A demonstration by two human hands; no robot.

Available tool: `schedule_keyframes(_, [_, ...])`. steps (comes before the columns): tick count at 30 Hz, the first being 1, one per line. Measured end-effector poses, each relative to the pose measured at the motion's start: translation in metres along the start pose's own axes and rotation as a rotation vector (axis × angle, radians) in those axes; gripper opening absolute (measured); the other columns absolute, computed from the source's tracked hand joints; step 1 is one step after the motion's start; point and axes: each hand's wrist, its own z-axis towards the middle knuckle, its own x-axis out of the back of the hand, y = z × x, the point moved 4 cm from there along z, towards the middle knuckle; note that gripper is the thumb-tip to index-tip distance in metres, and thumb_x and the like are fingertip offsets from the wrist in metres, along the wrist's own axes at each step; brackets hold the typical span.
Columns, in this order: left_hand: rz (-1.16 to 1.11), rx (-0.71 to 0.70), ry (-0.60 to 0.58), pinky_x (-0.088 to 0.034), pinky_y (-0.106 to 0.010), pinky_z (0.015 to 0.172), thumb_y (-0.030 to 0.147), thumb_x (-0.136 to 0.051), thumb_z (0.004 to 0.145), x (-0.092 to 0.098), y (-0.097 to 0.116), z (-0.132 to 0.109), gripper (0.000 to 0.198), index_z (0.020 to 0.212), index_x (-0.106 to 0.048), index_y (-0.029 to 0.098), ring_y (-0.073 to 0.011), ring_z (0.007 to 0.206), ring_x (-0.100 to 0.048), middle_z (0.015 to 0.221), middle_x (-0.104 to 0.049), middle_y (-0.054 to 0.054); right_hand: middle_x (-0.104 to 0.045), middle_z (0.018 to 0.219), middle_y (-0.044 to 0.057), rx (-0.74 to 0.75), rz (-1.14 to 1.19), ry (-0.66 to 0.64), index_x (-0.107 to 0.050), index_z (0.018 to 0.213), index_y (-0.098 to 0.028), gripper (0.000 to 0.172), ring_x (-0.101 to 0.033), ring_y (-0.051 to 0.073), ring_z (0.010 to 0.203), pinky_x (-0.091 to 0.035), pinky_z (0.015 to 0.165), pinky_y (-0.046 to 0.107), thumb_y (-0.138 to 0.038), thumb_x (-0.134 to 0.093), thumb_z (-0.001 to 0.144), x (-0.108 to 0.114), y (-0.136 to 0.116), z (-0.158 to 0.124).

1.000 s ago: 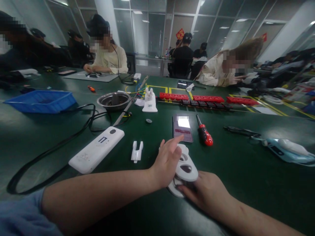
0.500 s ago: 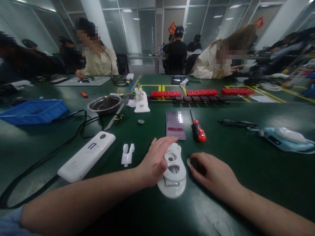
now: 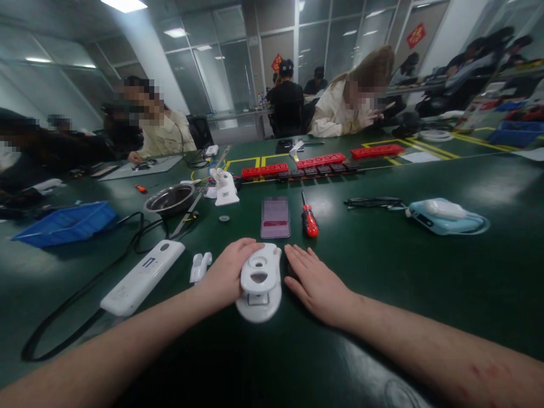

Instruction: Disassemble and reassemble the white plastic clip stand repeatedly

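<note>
A white plastic stand (image 3: 267,306) with a rounded base, a round hole and a larger oval opening lies on the green table. My left hand (image 3: 229,269) is closed on its left side, fingers reaching along the top edge and thumb hidden. Just right of the stand, my right hand (image 3: 317,283) rests palm down with fingers stretched out; whatever lies beneath the palm is hidden. Left of my left hand is a white forked part (image 3: 200,267). Beyond the stand lie a phone (image 3: 275,218) with a lit screen and a red-and-black screwdriver (image 3: 310,218).
A white power strip (image 3: 142,277) with a black cable lies left, near a blue tray (image 3: 63,224) and metal bowl (image 3: 170,199). Farther off are a white upright stand (image 3: 225,190), a small grey disc (image 3: 224,218) and red strips (image 3: 318,161). A light-blue pouch (image 3: 446,215) lies right.
My view has turned, so things appear farther left. My left hand has gone from lying over the stand to its left side. The right hand's curled fingers, with a pale disc at their tips, have straightened.
</note>
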Motion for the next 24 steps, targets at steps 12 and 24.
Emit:
schedule_keyframes(12, [0.321, -0.043, -0.062, -0.034, -0.045, 0.091, 0.029, -0.047, 0.077, 0.019, 0.04, 0.013, 0.036, 0.112, -0.049, 0.021, -0.0268, 0.108, -0.042, 0.118, -0.046, -0.009, -0.031, 0.133, 0.015, 0.027, -0.054, 0.027, -0.032, 0.13, -0.005, 0.051, -0.027, 0.025, 0.123, -0.02, 0.102, 0.044, -0.031, -0.034, 0.085, -0.003, -0.002, -0.003])
schedule_keyframes(24, [-0.104, -0.004, 0.083, -0.03, -0.044, 0.098, 0.034, -0.049, 0.077, -0.018, -0.01, -0.01, 0.045, 0.118, -0.039, 0.018, -0.0249, 0.115, -0.037, 0.124, -0.041, -0.01, -0.032, 0.133, 0.012, 0.012, -0.035, 0.001, -0.032, 0.13, -0.009, 0.051, -0.027, 0.025, 0.123, -0.02, 0.101, 0.049, -0.032, -0.036, 0.084, 0.0, 0.0, -0.001])
